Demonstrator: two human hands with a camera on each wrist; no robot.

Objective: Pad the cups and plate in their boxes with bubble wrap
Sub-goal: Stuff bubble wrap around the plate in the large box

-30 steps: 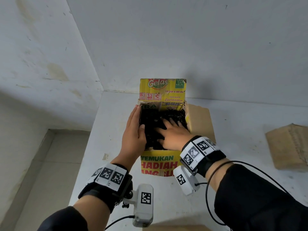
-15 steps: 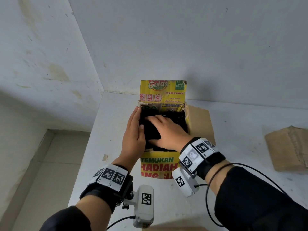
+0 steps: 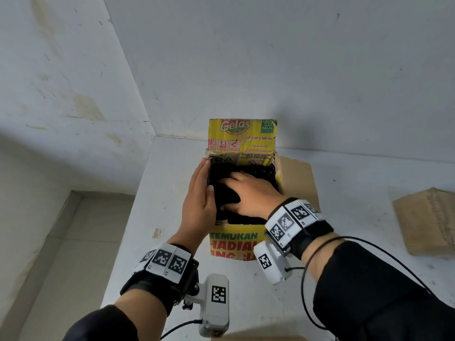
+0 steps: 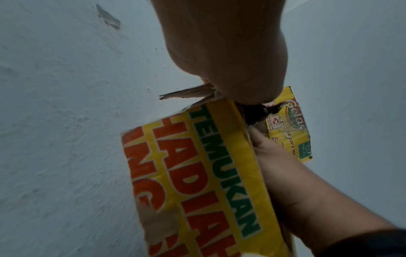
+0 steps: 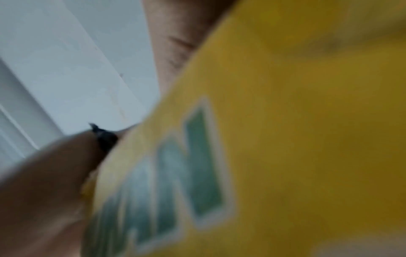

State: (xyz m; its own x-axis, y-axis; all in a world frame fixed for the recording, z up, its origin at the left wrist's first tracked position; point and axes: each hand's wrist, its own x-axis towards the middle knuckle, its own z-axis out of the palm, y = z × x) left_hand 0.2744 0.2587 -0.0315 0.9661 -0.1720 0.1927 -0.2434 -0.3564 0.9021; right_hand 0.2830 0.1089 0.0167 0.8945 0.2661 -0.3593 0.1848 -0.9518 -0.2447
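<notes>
Now | left hand (image 3: pixel 200 193) flat, braces box (image 3: pixel 231 244) steady | right hand (image 3: pixel 248 194) spread, presses black bubble wrap (image 3: pixel 264 172) down as padding

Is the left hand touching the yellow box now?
Touching. In the head view the left hand lies flat against the left wall of the yellow box, its thumb hooked over the rim.

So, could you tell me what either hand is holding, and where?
Left hand braces the box at its left wall; right hand presses the black wrap inside.
</notes>
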